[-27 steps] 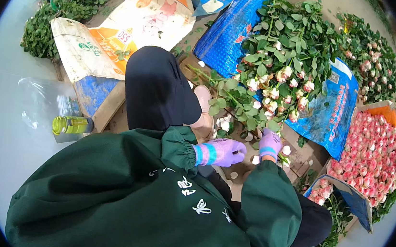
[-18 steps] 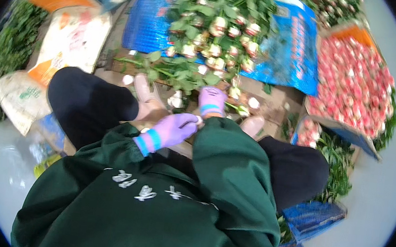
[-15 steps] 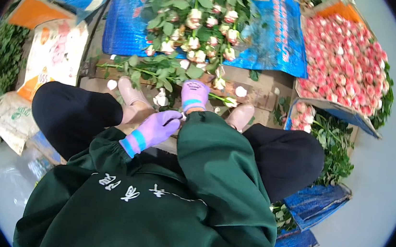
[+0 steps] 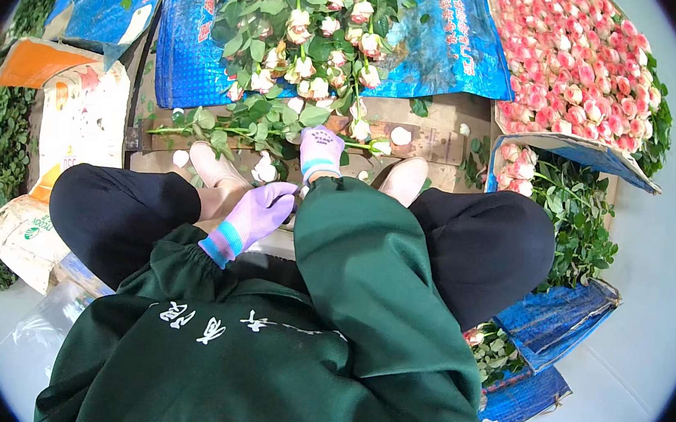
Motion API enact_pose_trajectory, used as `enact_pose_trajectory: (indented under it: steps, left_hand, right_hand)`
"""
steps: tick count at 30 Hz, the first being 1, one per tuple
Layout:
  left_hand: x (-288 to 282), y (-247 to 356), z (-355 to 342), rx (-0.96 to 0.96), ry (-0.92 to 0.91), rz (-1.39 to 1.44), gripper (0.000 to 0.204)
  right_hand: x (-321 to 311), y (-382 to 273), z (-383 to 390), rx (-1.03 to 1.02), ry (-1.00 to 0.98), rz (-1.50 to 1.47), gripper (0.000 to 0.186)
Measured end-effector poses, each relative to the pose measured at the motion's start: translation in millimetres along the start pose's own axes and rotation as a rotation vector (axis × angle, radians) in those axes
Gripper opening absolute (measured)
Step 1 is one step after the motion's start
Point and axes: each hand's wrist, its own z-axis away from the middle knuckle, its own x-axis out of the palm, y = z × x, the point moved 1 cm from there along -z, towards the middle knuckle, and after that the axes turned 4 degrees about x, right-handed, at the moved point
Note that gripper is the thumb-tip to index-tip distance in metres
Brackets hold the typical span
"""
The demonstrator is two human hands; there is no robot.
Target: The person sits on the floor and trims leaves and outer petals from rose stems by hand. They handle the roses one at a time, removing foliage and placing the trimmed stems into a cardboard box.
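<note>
Bunching its fingers nearly closed, left hand (image 4: pixel 261 209) sits beside right sleeve (image 4: pixel 367 247); contents unclear. Right hand (image 4: pixel 322 147) near rose (image 4: pixel 380 147): cannot tell finger spread or hold.

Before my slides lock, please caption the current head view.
Purple-gloved right hand beside a pale rose, left hand lower in frame, near pink-tinged roses on a blue sheet.

I count, rel. to lg. blue sheet (image 4: pixel 485 76): atop, 1 rose pile (image 4: pixel 311 31); nr. side, 2 gloved hands (image 4: pixel 254 212), 2 shoes (image 4: pixel 212 166), 2 knees (image 4: pixel 488 235); R, 1 lg. pink-rose bundle (image 4: pixel 574 79).
</note>
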Motion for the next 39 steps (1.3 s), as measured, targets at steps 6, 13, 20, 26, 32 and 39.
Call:
enact_pose_trajectory:
  steps: [6, 13, 20, 26, 32, 39]
  left_hand:
    - [-3.0, -9.6, -12.3, 0.153, -0.045, -0.286, 0.025]
    - [-12.7, 2.8, 5.1, -0.09, -0.059, 0.04, 0.031]
    - [-10.5, 1.0, 15.1, 0.049, -0.136, 0.199, 0.036]
    - [-10.5, 10.2, 25.9, -0.023, -0.09, 0.173, 0.036]
    - [-15.0, -2.9, 16.7, -0.056, -0.05, 0.189, 0.033]
    - [-18.2, 38.7, -9.3, -0.015, -0.008, 0.263, 0.04]
  right_hand:
    - [-40.0, -4.7, 7.3, 0.051, 0.164, -0.365, 0.017]
    - [-279.3, -7.7, 43.7, -0.224, 0.73, -1.261, 0.018]
    - [-420.5, 199.7, 194.3, 0.041, 1.387, -1.189, 0.028]
    - [-333.0, 359.0, 222.1, 0.774, 1.502, -1.261, 0.016]
    - [-217.6, 472.7, 162.8, 0.91, 1.02, -1.71, 0.052]
    - [-270.0, 401.6, 159.0, 0.612, 1.047, -1.301, 0.042]
